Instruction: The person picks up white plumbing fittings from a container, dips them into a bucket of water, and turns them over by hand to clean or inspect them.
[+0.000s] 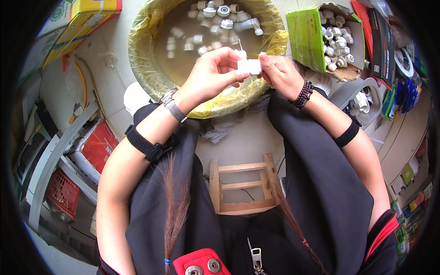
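Between the fingertips of both hands is a white plastic pipe fitting, held over the near side of a basin lined with yellow plastic film. My left hand pinches its left end, and my right hand grips its right end. A thin white piece sticks up beside the left fingers; what it belongs to is unclear. Murky water fills the basin, with several white pipe fittings in it. An elbow fitting lies towards the basin's right side.
A green cardboard box at the upper right holds more white fittings. A grey plastic container stands below it. Between my knees is a wooden stool. Yellow cartons and a red basket are on the left.
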Tool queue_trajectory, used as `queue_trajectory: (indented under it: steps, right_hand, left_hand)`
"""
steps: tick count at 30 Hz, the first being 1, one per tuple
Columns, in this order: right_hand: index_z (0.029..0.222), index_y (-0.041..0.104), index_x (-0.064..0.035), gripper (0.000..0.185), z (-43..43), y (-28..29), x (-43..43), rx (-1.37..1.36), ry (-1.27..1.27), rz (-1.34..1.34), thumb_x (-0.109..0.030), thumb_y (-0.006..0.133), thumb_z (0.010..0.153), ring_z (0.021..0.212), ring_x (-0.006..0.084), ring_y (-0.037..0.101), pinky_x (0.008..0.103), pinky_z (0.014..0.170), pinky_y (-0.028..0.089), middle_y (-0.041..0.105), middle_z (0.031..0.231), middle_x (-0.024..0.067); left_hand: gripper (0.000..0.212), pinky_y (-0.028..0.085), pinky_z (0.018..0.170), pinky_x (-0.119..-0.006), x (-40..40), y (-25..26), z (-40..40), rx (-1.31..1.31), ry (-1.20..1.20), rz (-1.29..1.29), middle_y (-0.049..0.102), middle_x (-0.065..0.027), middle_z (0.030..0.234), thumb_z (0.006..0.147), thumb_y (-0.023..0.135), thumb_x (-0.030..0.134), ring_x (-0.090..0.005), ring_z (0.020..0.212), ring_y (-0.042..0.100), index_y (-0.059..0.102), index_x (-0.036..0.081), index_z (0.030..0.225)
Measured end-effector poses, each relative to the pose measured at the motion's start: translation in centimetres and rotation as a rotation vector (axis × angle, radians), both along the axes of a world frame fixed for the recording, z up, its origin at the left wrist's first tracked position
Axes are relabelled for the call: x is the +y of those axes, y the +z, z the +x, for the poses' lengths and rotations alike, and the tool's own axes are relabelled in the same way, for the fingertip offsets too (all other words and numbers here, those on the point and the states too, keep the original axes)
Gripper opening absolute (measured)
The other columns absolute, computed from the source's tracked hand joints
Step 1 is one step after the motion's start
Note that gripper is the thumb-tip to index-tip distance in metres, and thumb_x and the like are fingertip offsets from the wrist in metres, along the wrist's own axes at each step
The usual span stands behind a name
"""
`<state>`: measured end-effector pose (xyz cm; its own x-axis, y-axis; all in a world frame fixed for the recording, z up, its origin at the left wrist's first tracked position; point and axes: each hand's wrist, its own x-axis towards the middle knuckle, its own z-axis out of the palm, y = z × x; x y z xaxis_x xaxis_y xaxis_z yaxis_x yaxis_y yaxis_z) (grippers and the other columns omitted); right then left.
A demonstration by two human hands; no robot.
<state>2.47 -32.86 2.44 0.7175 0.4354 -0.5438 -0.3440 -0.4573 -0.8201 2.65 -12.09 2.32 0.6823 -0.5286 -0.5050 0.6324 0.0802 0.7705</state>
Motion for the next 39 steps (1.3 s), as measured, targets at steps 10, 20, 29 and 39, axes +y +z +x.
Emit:
queue_trajectory:
  steps: [10,20,29,39]
  right_hand:
    - [0.104,0.053,-0.0057,0.032,0.0,0.8,0.4,-0.639,0.181,-0.051,-0.026,0.061,0.080,0.073,0.0284,0.059,0.0352,0.064,0.048,0.058,0.083,0.0110]
    - [0.093,0.051,-0.0049,0.025,-0.1,0.7,0.8,-0.511,0.135,-0.085,-0.029,0.051,0.087,0.074,0.0321,0.058,0.0391,0.063,0.046,0.058,0.080,0.0139]
    - [0.087,0.053,-0.0017,0.029,-0.2,0.3,0.8,-0.297,0.083,-0.066,-0.030,0.048,0.089,0.073,0.0322,0.058,0.0371,0.062,0.045,0.058,0.075,0.0162]
    - [0.088,0.056,-0.0019,0.034,-0.3,-0.7,1.0,-0.141,0.001,0.029,-0.034,0.043,0.092,0.068,0.0218,0.058,0.0330,0.060,0.045,0.060,0.074,0.0093]
  left_hand:
    - [0.022,0.049,0.066,-0.024,0.1,0.8,0.2,0.024,-0.049,0.014,0.061,-0.0063,0.087,0.083,0.062,0.011,-0.0101,0.073,0.058,0.053,-0.001,0.099]
    - [0.021,0.048,0.064,-0.022,-0.1,0.4,-0.2,-0.060,0.004,-0.024,0.061,-0.0051,0.082,0.082,0.063,0.012,-0.0091,0.071,0.058,0.053,-0.001,0.095]
    - [0.021,0.047,0.060,-0.021,-0.5,-0.1,-0.7,-0.150,-0.029,0.206,0.062,-0.0027,0.072,0.082,0.064,0.018,-0.0063,0.065,0.057,0.056,0.000,0.086]
    - [0.025,0.048,0.060,-0.024,-0.7,0.3,-0.8,-0.348,-0.027,0.423,0.063,-0.0075,0.068,0.079,0.066,0.023,-0.0111,0.062,0.061,0.058,0.000,0.087]
